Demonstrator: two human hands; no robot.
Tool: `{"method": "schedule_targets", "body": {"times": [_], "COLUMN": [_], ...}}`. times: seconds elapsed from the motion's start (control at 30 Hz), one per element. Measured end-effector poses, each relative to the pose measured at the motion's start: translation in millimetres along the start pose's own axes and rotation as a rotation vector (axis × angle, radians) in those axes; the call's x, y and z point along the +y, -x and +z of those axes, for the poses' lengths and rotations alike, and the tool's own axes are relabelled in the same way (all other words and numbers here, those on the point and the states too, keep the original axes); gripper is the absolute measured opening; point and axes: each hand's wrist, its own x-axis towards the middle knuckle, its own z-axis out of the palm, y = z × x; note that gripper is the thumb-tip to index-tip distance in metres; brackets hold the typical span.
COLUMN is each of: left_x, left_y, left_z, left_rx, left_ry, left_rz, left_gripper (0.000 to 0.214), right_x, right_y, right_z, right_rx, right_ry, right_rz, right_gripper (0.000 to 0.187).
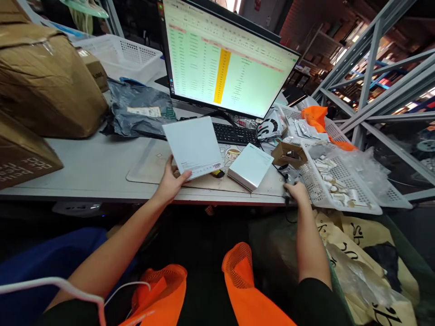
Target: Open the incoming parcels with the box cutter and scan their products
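My left hand grips the lower edge of a flat white box with a barcode label, holding it tilted up above the desk mat. A second white box lies on the desk just to its right. My right hand rests at the desk's front edge, closed around a dark handheld device, possibly a barcode scanner, next to a small open cardboard carton.
A monitor showing a spreadsheet stands behind a black keyboard. Brown cartons and a grey mailer bag fill the left. White baskets of small packets sit right. Metal shelving rises beyond.
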Motion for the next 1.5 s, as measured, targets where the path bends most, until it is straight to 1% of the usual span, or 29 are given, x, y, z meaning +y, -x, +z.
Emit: {"method": "schedule_targets", "body": {"times": [0.07,0.13,0.2,0.27,0.3,0.33,0.37,0.4,0.47,0.5,0.57,0.63,0.67,0.77,0.83,0.9,1.0,1.07,1.13,1.17,1.2,1.23,1.3,1.33,1.37,1.4,1.43,1.47,1.5], "left_x": [-4.4,-7.7,-9.8,-11.1,-11.7,-12.3,-12.9,-13.6,-15.2,-16.0,-17.4,-17.9,-17.6,-15.6,-14.1,-13.0,-11.2,-10.5,-12.5,-15.1,-18.7,-23.0,-30.9,-32.7,-32.2,-28.8,-22.8,-14.5,-5.0], "left_y": [1.8,5.5,11.5,18.2,21.4,24.3,27.0,29.3,32.9,34.0,34.4,32.2,30.3,22.9,18.2,14.7,11.8,12.0,15.4,19.0,24.1,30.6,46.2,53.5,59.1,61.9,60.9,55.8,46.7], "left_z": [-14.7,-22.9,-23.5,-17.6,-13.1,-8.1,-3.2,1.3,7.4,8.3,4.5,-7.1,-15.5,-46.6,-66.3,-80.5,-89.3,-90.8,-92.8,-94.2,-95.3,-95.1,-87.0,-77.1,-62.7,-43.8,-21.1,4.1,30.5], "left_rx": [0.051,0.091,0.118,0.138,0.146,0.150,0.151,0.149,0.144,0.142,0.148,0.165,0.181,0.249,0.298,0.338,0.366,0.373,0.355,0.352,0.361,0.395,0.477,0.451,0.352,0.199,-0.013,-0.180,-0.276], "left_ry": [-0.034,-0.057,-0.071,-0.082,-0.088,-0.095,-0.105,-0.119,-0.152,-0.167,-0.194,-0.232,-0.258,-0.367,-0.452,-0.527,-0.659,-0.791,-0.905,-0.933,-0.949,-0.960,-0.943,-0.909,-0.867,-0.819,-0.776,-0.761,-0.765], "left_rz": [0.083,0.135,0.164,0.189,0.201,0.210,0.217,0.221,0.220,0.218,0.218,0.223,0.227,0.235,0.239,0.245,0.244,0.222,0.207,0.227,0.279,0.375,0.688,0.844,0.958,1.013,0.979,0.904,0.816], "left_gripper": [0.122,0.122,0.125,0.126,0.125,0.125,0.124,0.123,0.122,0.121,0.121,0.120,0.119,0.116,0.116,0.118,0.121,0.121,0.117,0.114,0.111,0.108,0.099,0.088,0.074,0.058,0.042,0.035,0.037], "right_x": [1.2,1.5,-2.6,-13.5,-21.5,-30.8,-40.8,-50.8,-67.1,-72.1,-74.5,-69.0,-65.3,-61.0,-69.1,-85.2,-114.6,-129.6,-135.8,-135.2,-132.3,-127.3,-113.4,-105.6,-98.0,-91.0,-84.8,-79.6,-75.2], "right_y": [8.8,29.1,59.0,95.5,114.9,134.2,152.5,169.0,194.6,202.8,210.2,206.1,200.0,168.1,140.2,113.0,82.7,71.4,66.2,65.2,64.9,64.8,64.7,64.4,64.1,64.0,64.4,65.7,68.1], "right_z": [-0.9,-1.8,-1.8,1.2,4.5,9.2,14.9,21.4,33.4,37.5,38.7,29.1,20.7,-11.1,-30.3,-43.0,-48.7,-47.2,-44.6,-43.5,-42.5,-41.4,-37.8,-34.7,-30.3,-24.5,-17.5,-9.4,-0.6], "right_rx": [-0.002,-0.040,-0.184,-0.395,-0.506,-0.597,-0.654,-0.685,-0.693,-0.682,-0.669,-0.653,-0.621,-0.445,-0.343,-0.314,-0.329,-0.357,-0.386,-0.388,-0.381,-0.368,-0.340,-0.330,-0.322,-0.314,-0.309,-0.311,-0.322], "right_ry": [-0.084,-0.195,-0.391,-0.586,-0.635,-0.635,-0.590,-0.536,-0.424,-0.380,-0.337,-0.341,-0.354,-0.356,-0.318,-0.269,-0.232,-0.218,-0.198,-0.192,-0.195,-0.210,-0.286,-0.346,-0.413,-0.481,-0.548,-0.611,-0.672], "right_rz": [-0.010,-0.045,-0.108,-0.163,-0.183,-0.205,-0.237,-0.286,-0.398,-0.442,-0.474,-0.442,-0.408,-0.292,-0.269,-0.281,-0.281,-0.277,-0.285,-0.297,-0.306,-0.307,-0.281,-0.257,-0.228,-0.198,-0.167,-0.133,-0.097], "right_gripper": [0.046,0.049,0.050,0.049,0.047,0.044,0.042,0.038,0.029,0.026,0.023,0.025,0.027,0.030,0.032,0.028,0.021,0.020,0.019,0.019,0.019,0.020,0.024,0.027,0.030,0.033,0.036,0.037,0.038]}}
